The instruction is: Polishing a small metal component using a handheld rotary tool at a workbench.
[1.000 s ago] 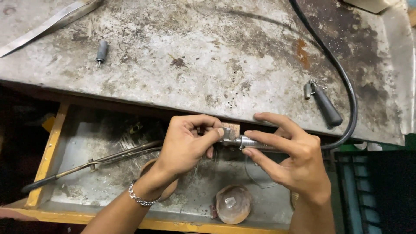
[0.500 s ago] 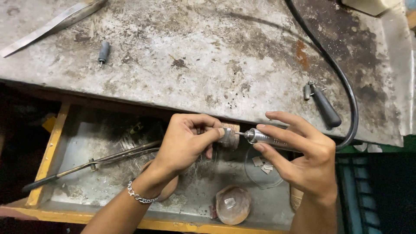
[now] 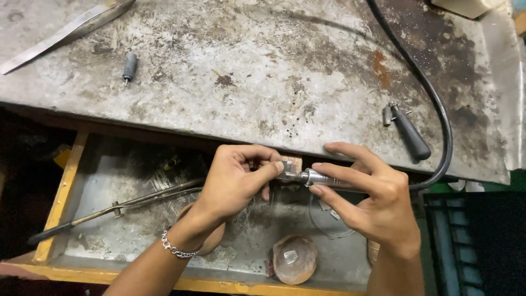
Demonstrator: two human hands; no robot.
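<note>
1. Right now the left hand [image 3: 238,178] has its fingers pinched together on a small piece [image 3: 286,169] pressed against a little wooden peg [image 3: 293,162] that juts from the front edge of the bench [image 3: 263,71]; what the piece is cannot be told.
2. The right hand [image 3: 372,200] is wrapped like a pen grip around a slim metal handpiece [image 3: 323,178], which lies at 3 o'clock from the piece.
3. Its long axis runs almost level, from 3 toward 9 o'clock, so its tip meets the piece from the right.
4. Both hands sit just beside each other over the open drawer [image 3: 60,197], the left one nearer the piece.
5. A black hose [image 3: 438,126] curves away from the handpiece toward 12 o'clock across the bench.
6. A dark-handled tool [image 3: 408,134] lies at 1 o'clock, well apart from the hands.
</note>
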